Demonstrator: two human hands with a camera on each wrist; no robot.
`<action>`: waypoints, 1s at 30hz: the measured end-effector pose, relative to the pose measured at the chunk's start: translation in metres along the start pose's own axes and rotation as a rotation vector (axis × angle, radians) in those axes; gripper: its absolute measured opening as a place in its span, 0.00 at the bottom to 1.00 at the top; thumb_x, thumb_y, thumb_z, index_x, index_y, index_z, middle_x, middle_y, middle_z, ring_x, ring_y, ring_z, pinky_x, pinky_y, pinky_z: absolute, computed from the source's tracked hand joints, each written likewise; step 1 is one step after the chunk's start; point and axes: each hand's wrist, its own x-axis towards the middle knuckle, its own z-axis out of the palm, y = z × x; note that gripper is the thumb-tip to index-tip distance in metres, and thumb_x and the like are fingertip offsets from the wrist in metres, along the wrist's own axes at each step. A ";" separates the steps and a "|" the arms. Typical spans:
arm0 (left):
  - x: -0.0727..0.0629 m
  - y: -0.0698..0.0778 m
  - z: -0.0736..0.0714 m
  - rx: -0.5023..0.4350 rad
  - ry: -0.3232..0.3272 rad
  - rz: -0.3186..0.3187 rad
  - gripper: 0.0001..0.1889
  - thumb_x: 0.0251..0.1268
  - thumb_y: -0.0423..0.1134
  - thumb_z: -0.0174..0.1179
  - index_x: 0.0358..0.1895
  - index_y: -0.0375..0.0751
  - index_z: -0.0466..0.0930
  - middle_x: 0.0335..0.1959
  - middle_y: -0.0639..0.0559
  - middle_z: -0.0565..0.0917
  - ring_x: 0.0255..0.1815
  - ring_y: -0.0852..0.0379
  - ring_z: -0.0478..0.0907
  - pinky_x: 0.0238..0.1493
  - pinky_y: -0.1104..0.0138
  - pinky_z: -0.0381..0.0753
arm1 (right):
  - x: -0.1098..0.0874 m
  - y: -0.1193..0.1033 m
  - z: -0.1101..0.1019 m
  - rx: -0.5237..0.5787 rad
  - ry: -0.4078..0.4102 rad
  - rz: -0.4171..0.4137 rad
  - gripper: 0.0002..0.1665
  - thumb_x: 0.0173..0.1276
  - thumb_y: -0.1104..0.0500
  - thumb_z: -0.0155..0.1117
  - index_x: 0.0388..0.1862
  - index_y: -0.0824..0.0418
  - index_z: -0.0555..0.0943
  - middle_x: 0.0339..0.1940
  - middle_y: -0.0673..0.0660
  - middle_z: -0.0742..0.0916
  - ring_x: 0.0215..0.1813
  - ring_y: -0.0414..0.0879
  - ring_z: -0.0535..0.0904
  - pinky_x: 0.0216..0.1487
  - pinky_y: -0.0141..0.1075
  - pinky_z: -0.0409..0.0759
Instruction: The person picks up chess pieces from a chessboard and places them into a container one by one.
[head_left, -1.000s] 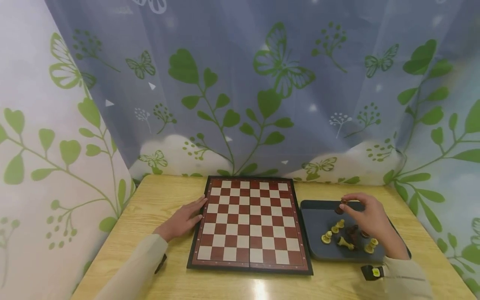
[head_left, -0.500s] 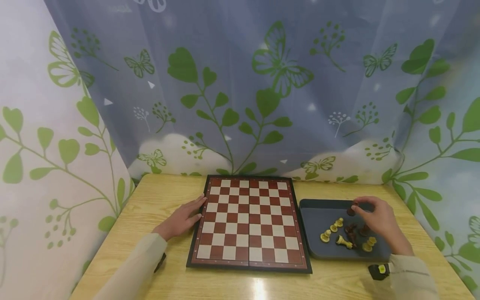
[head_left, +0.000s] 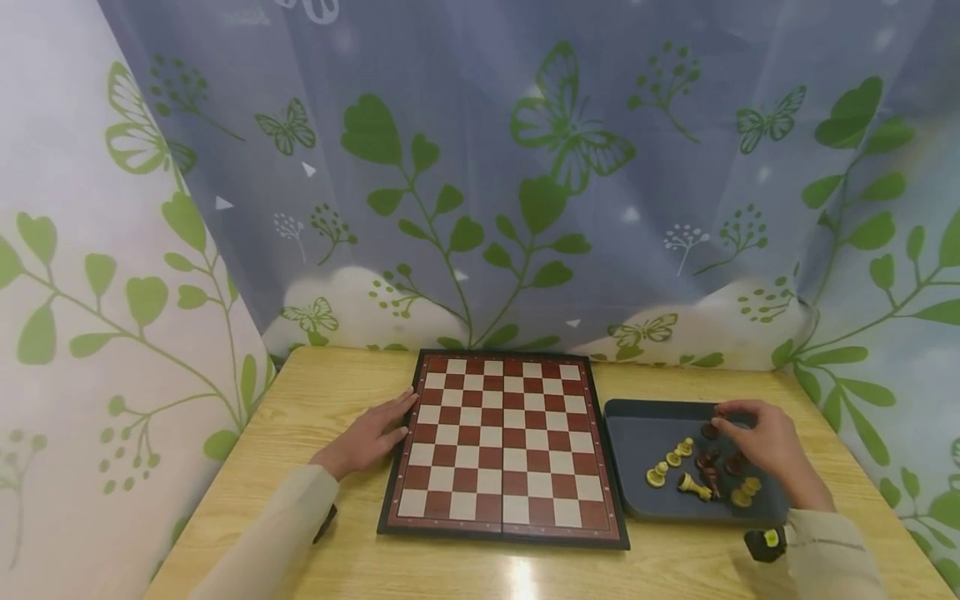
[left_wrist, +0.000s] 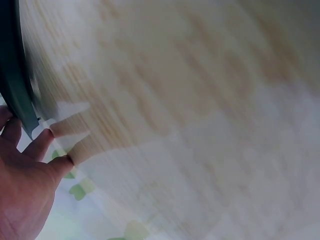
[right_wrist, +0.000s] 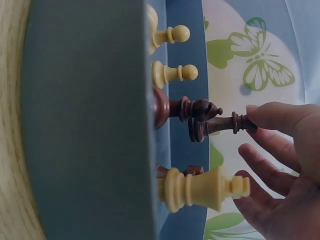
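My right hand [head_left: 772,450] pinches a dark brown chess piece [right_wrist: 220,124] by its top between thumb and forefinger, above the far right part of the dark grey tray [head_left: 637,417]. The piece's top is hidden by the fingertips. Several pale yellow and dark brown chess pieces are in the tray, among them a pale pawn [head_left: 657,475]. In the right wrist view a pale king [right_wrist: 205,187] and a dark bishop [right_wrist: 190,109] show beyond the tray's wall. My left hand [head_left: 367,437] has its fingers stretched out, touching the left edge of the chessboard [head_left: 502,450].
The board lies flat on a pale wooden table [head_left: 330,375], with the tray close along its right side. A curtain [head_left: 465,167] with leaves and butterflies hangs behind the table and along both sides.
My right hand has moved a short way to the right over the tray, still pinching the dark brown chess piece. The left hand stays at the board's edge.
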 end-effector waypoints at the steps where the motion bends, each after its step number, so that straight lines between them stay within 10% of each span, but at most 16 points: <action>1: 0.000 0.000 0.000 0.001 0.001 0.001 0.30 0.80 0.39 0.49 0.79 0.32 0.57 0.81 0.36 0.57 0.78 0.30 0.59 0.70 0.28 0.56 | -0.001 0.001 0.000 0.001 -0.001 -0.002 0.18 0.72 0.59 0.67 0.52 0.72 0.85 0.55 0.76 0.84 0.56 0.75 0.79 0.48 0.66 0.79; 30: -0.005 0.002 -0.003 0.013 -0.007 -0.006 0.30 0.80 0.38 0.49 0.79 0.31 0.57 0.80 0.35 0.57 0.77 0.31 0.59 0.70 0.29 0.57 | -0.016 -0.014 0.009 0.051 0.032 -0.059 0.20 0.71 0.62 0.68 0.57 0.72 0.82 0.57 0.77 0.81 0.58 0.75 0.76 0.52 0.69 0.74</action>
